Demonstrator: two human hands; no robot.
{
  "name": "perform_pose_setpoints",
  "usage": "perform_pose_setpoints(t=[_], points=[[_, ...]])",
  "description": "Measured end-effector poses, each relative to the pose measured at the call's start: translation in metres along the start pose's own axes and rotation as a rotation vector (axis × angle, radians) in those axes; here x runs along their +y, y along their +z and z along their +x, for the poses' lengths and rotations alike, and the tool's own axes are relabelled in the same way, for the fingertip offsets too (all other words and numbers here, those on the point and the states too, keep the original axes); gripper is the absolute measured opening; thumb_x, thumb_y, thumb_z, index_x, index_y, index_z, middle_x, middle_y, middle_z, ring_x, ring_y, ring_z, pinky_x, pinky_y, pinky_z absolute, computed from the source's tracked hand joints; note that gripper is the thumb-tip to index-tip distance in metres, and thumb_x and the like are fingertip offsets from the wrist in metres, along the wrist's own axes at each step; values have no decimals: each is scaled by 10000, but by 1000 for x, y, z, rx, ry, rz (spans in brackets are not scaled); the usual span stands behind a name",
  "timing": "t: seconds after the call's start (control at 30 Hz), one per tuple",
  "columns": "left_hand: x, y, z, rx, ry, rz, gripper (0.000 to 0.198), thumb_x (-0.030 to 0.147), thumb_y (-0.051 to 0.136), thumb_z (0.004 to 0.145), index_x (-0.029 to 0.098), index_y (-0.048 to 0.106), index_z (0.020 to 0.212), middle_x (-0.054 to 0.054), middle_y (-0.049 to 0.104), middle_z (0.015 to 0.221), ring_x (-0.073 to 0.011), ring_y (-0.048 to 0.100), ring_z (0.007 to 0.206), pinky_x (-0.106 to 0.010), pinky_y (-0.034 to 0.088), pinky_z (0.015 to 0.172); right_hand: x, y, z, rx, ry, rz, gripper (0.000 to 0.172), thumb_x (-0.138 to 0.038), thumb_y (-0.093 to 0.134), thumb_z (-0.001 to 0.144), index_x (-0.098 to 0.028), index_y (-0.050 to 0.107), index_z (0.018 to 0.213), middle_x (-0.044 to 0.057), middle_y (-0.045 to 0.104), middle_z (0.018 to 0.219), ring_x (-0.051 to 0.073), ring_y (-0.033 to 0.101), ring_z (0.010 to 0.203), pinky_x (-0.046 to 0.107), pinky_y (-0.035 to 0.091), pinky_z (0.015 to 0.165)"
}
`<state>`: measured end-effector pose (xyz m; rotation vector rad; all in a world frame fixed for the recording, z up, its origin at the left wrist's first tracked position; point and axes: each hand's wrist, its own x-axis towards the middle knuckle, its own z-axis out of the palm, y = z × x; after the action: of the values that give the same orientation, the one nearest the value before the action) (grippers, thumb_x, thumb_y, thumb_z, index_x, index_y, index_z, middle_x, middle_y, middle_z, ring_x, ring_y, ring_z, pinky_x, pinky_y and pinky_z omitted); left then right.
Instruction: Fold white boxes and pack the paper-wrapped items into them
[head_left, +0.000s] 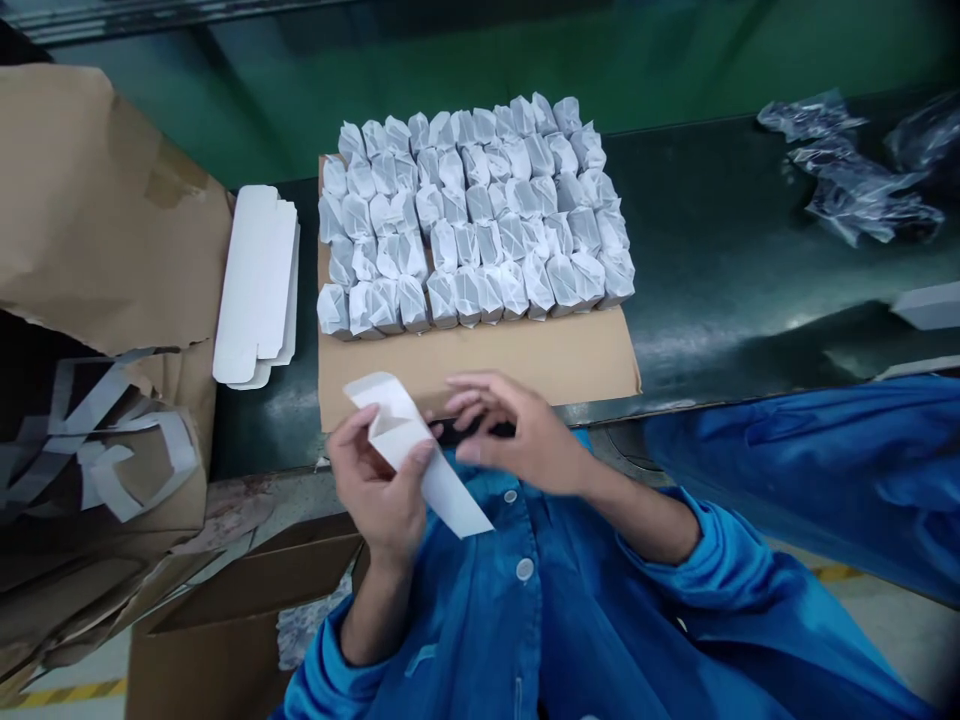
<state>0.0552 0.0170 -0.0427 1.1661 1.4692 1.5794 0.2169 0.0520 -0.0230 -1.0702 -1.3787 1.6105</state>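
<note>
My left hand (373, 490) grips a folded white card box blank (409, 447), which slants across the palm. My right hand (511, 428) hovers just right of that card, fingers curved and apart, holding nothing I can see. A small dark object (474, 431) lies partly hidden beneath those fingers. Beyond my hands, a brown cardboard sheet (480, 368) carries tightly packed rows of white paper-wrapped items (472, 210). Their contents are hidden by the wrapping.
Flat white card blanks (256, 285) lie left of the sheet, beside torn brown cardboard (97, 200) and white card offcuts (112, 445). An open carton (232, 620) sits below left. Crumpled clear plastic (855, 170) lies on the dark bench at upper right; blue cloth (802, 460) hangs right.
</note>
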Motion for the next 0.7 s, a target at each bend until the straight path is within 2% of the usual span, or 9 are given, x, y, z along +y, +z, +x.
perform_pose_setpoints(t=[0.07,0.13,0.2,0.27,0.33,0.43,0.5,0.57,0.7], points=[[4,4,7,38,-5,-53,354,347,717,862,253,541,1154,-16,653,1039,-179,730,845,-322,614,735,4,7,-13,-150,-44,-174,842,-373,794,792,-258,385,1519,114,586,1424,226,651,1151,374,557,926],[7,9,9,-4,12,-90,363,401,677,891,269,543,1202,-37,664,1118,-201,728,943,-343,607,805,10,13,-21,-168,-130,-269,805,-335,700,883,-307,284,1571,86,495,1526,225,631,1223,378,551,972],[9,14,5,-85,39,-124,574,436,741,834,308,486,1332,-71,637,1274,-235,704,1062,-357,598,847,15,16,-24,-45,-266,-321,729,-300,621,940,-313,268,1578,73,497,1528,205,638,1224,344,555,974],[9,15,0,-151,36,-93,816,438,812,760,320,382,1444,-99,635,1305,-243,705,1051,-337,605,799,18,14,-24,78,-446,-396,699,-276,591,958,-300,268,1579,77,534,1496,196,620,1256,333,537,1007],[9,12,-4,-157,-5,8,913,431,831,736,275,333,1485,-107,681,1196,-222,725,936,-299,603,716,16,6,-23,42,-526,-503,700,-310,596,963,-295,267,1580,85,537,1492,204,602,1280,351,523,1031],[6,2,-4,-119,7,171,943,423,834,722,229,330,1495,-119,681,1165,-208,725,865,-281,598,672,-3,-13,-18,-22,-383,-490,688,-448,660,919,-278,388,1528,84,654,1338,174,704,1006,307,586,856],[4,-3,-3,-146,64,244,927,399,845,700,240,367,1478,-149,634,1282,-239,719,965,-303,607,714,-22,-24,-11,130,-300,-342,562,-446,638,934,-230,513,1438,59,724,1106,128,680,794,263,580,729],[3,-6,-2,-213,103,274,905,366,845,698,256,383,1468,-167,576,1380,-283,688,1096,-345,612,786,-39,-29,-3,254,-307,-258,389,-366,617,954,-188,632,1300,41,720,969,118,647,753,252,559,700],[2,-8,-1,-376,118,243,923,324,841,696,264,350,1475,-173,560,1380,-307,673,1131,-385,617,805,-50,-26,4,60,-398,-372,157,-270,677,913,-186,754,1021,38,712,911,136,631,800,265,524,716]])
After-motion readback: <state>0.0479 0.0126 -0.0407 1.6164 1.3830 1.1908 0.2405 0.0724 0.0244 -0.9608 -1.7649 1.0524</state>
